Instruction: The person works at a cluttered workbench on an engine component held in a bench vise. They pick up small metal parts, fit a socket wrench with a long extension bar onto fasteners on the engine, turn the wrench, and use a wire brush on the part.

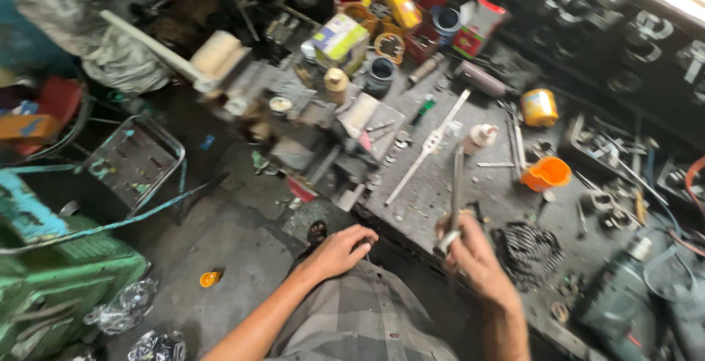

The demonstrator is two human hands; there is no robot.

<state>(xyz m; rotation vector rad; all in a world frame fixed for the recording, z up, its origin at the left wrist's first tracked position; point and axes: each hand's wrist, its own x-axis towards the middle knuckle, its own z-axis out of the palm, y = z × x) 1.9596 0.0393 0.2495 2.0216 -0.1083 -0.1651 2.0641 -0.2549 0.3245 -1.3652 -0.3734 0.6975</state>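
1. Clearly, in the head view, the right hand [474, 258] is clenched around a long metal rod [456, 192], lifted over the workbench [440, 192] edge.
2. The left hand [339, 252] rests released, empty, beside the bench.
3. Next, I judge, the rod needs steady guiding.

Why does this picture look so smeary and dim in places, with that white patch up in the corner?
Head view: the whole frame is softened by motion blur, so the small parts on the workbench smear. The top right corner is blown out by bright light, while the far left edge sinks into shadow. The right hand around a long metal tool and the left hand show soft edges.
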